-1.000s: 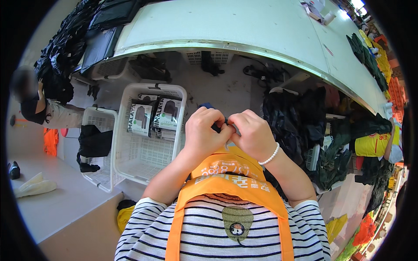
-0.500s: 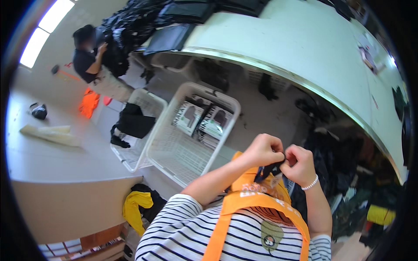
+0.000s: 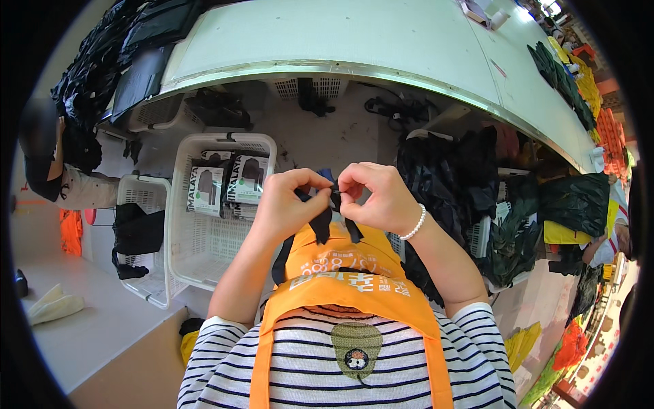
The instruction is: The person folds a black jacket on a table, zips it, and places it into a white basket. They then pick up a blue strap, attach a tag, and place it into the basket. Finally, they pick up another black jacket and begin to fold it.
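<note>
In front of my orange apron [image 3: 340, 252], both hands are raised close together, with a narrow dark fabric strip [image 3: 321, 225] between them. My left hand [image 3: 289, 199] pinches the strip between thumb and index finger. My right hand [image 3: 383, 198], with a white beaded bracelet at its wrist, pinches the strip close beside it. Loose dark ends hang below the fingers. The fingertips partly hide where the strip is gripped, so I cannot tell if it is knotted.
To the left, a white plastic basket [image 3: 178, 232] holds several flat printed packages [image 3: 248, 178]; another basket [image 3: 160, 290] carries black cloth [image 3: 139, 235]. A long pale table [image 3: 327, 41] curves ahead. Dark garments [image 3: 443, 170] are heaped at right. People stand at far left and far right.
My view has swung to the right, so the baskets and the person now sit further left. Both hands still pinch the dark strip, now in mid-view.
</note>
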